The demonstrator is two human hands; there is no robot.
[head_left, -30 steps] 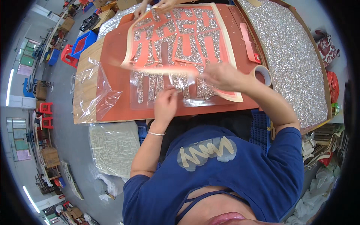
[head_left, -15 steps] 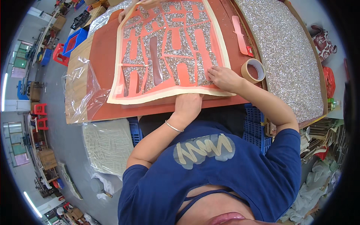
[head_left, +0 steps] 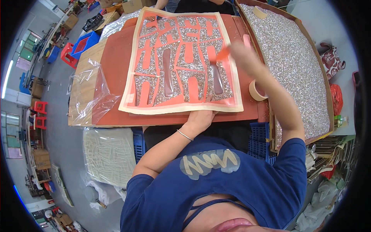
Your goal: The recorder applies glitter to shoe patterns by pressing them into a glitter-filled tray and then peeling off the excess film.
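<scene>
A glittery sheet with coral paper shapes and a cream border [head_left: 181, 108] lies on the red-brown board, its near edge lifted. My left hand [head_left: 200, 119] grips that near edge from below, most of its fingers hidden under it. My right hand [head_left: 244, 56], smeared by motion, is raised over the sheet's right side, closed on a coral paper strip [head_left: 223, 54]. Below the strip a smooth, dark, bare slot [head_left: 217, 79] shows in the glitter. A similar bare slot [head_left: 167, 73] lies left of it.
A shallow bin of silvery glitter [head_left: 297, 73] stands on the right, with a roll of tape [head_left: 255, 91] beside it. Clear plastic film [head_left: 91, 92] covers the board's left end. At the far edge another person's hand [head_left: 150, 18] touches the sheet's far left corner.
My right hand has risen up and to the right, pulling a coral strip off the sheet and baring a dark slot. The sheet now sits slightly lower and further right in view.
</scene>
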